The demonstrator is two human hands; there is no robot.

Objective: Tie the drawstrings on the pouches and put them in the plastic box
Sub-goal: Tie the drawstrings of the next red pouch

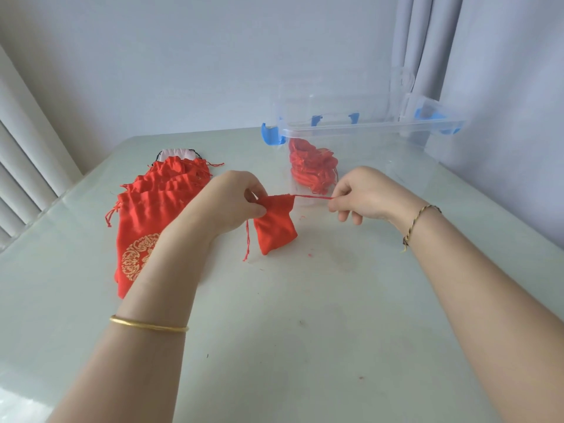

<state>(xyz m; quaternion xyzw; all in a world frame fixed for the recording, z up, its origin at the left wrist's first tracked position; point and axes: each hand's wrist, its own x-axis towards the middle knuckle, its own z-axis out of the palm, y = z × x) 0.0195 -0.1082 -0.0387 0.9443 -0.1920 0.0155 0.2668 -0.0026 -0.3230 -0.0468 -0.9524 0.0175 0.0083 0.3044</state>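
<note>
A small red pouch (276, 225) hangs just above the table in the middle. My left hand (235, 203) pinches its gathered top at the left corner. My right hand (363, 195) pinches the red drawstring (311, 196), stretched taut to the right from the pouch's mouth. A second drawstring end (247, 242) dangles from the left side. A stack of flat red pouches (152, 209) with gold print lies to the left. The clear plastic box (366, 129) with blue latches stands behind, with several red pouches (312, 167) inside at its left end.
A white pouch (177, 154) peeks out behind the red stack. The box's lid (427, 108) stands open at the back right, near grey curtains (488, 87). The pale table (305, 331) ends at the wall behind and at a window frame on the left.
</note>
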